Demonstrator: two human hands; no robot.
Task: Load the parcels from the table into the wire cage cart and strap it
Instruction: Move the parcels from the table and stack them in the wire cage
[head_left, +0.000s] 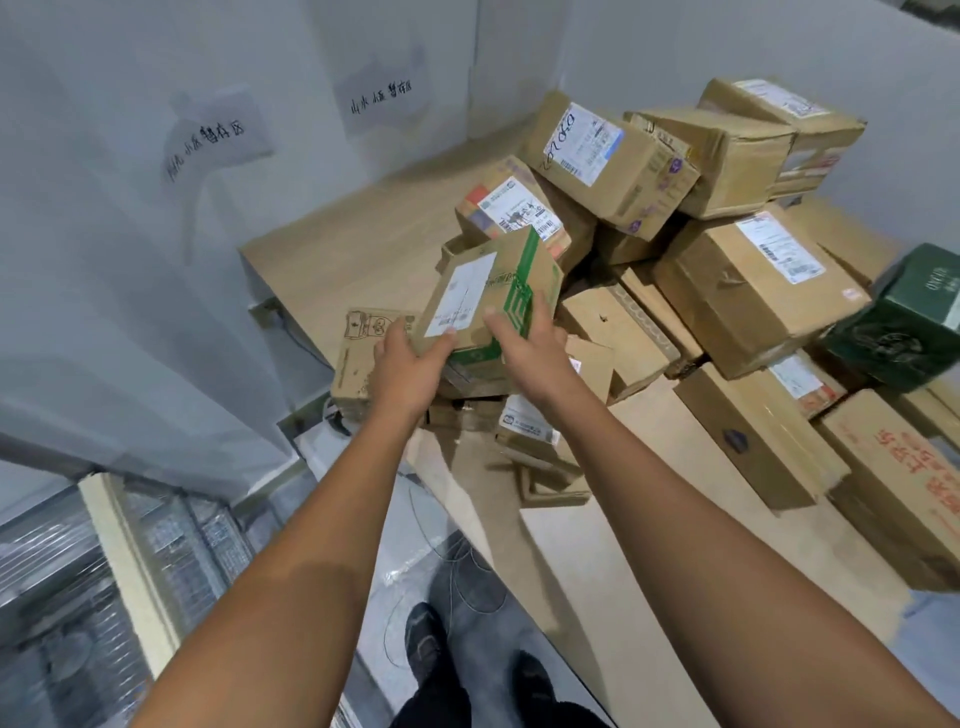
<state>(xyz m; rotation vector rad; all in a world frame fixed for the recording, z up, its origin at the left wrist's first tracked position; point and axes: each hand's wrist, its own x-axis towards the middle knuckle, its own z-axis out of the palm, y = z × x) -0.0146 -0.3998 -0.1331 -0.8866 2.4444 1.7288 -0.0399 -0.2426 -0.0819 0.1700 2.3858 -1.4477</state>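
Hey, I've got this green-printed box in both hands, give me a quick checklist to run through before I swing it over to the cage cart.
1. Left hand holds the green-printed box at its near left corner: ok.
2. Right hand holds the box's near right side, thumb on the top face: ok.
3. Box free of the pile: cannot tell. It is tilted, and its far edge sits close to the labelled parcel behind.
4. Room in the wire cage cart: cannot tell, too blurred.
5. Floor on the way: not ok. Thin loose cords lie by the shoes.
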